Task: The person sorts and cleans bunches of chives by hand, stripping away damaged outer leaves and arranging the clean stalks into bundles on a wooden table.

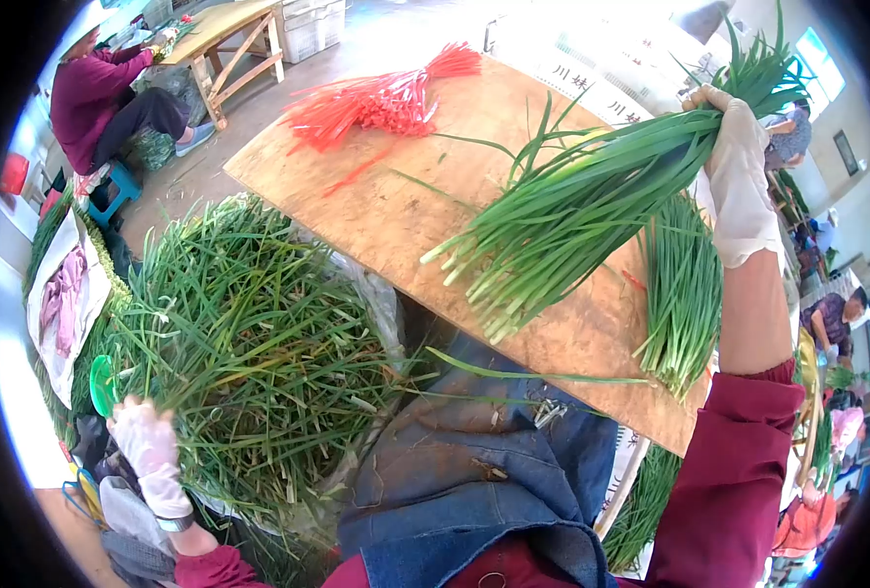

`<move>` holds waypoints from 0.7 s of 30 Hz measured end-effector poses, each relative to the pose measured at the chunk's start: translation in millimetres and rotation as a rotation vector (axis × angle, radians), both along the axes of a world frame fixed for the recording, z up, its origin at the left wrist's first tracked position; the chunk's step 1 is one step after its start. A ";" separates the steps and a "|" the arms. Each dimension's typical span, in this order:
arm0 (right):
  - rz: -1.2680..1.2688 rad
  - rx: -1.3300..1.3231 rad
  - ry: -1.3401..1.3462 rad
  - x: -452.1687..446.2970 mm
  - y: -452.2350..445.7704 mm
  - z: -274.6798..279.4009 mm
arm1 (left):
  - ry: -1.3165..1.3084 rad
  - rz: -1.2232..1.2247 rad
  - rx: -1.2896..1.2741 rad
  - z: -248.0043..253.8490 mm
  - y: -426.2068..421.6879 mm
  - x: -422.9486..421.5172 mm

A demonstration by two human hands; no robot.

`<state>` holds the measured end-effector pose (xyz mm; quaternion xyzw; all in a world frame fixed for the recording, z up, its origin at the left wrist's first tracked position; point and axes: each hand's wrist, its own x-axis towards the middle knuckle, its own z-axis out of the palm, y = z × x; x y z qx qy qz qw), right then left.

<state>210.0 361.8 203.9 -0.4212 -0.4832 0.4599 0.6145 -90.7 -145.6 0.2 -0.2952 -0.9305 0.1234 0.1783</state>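
My right hand (737,181), in a pale glove, is closed around a bunch of garlic chives (582,216) and holds it over the wooden board. The white cut ends slant down to the left, and the leafy tips stick out past my fist. A second chive bunch (678,294) lies on the board below my right wrist. My left hand (148,446), also gloved, is at the left edge of a heap of loose chive leaves (259,353). Just above its fingers is a round green plastic thing (103,385). Those fingers are blurred, and whether they grip it is unclear.
Red plastic ties (376,108) lie on the far part of the wooden board (357,211). White crates (602,73) stand behind it. A blue apron (464,461) covers my lap. A co-worker (97,93) sits at another table (215,24); other people are at right.
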 end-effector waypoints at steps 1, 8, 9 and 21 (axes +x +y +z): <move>0.000 0.001 0.021 0.5 1.1 0.0 | -0.227 0.003 0.138 15.9 29.0 17.6; 0.005 0.024 0.042 -0.1 -19.2 2.6 | -0.923 -1.007 0.789 6.3 228.4 140.0; 0.016 0.032 0.043 1.8 -19.8 3.3 | -0.907 -1.046 0.790 5.3 251.0 150.0; 0.498 0.193 0.314 29.7 -21.8 2.3 | -0.809 -0.622 1.017 -44.5 322.3 147.8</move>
